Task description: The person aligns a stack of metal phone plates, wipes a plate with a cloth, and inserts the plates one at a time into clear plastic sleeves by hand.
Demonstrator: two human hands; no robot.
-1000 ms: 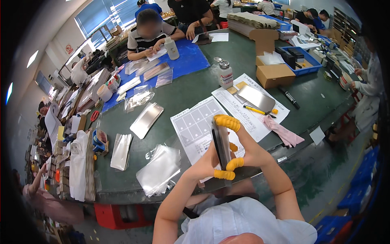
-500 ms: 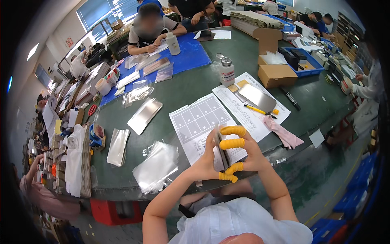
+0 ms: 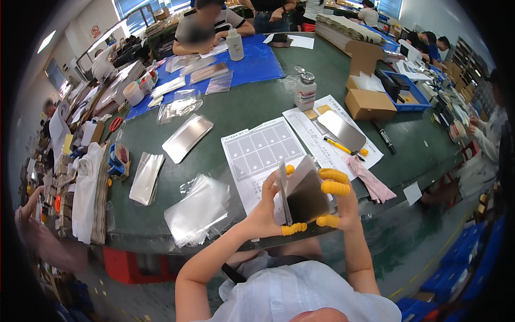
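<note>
Thin shiny grey rectangular plates (image 3: 308,198), just now edge-on, have fanned apart, exposing one face; my left hand (image 3: 264,216) and right hand (image 3: 347,206), fingers part-curled, grip opposite edges

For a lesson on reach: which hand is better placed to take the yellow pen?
Probably the right hand: it is nearer the yellow pen; the left hand is farther off, gripping plates.
</note>
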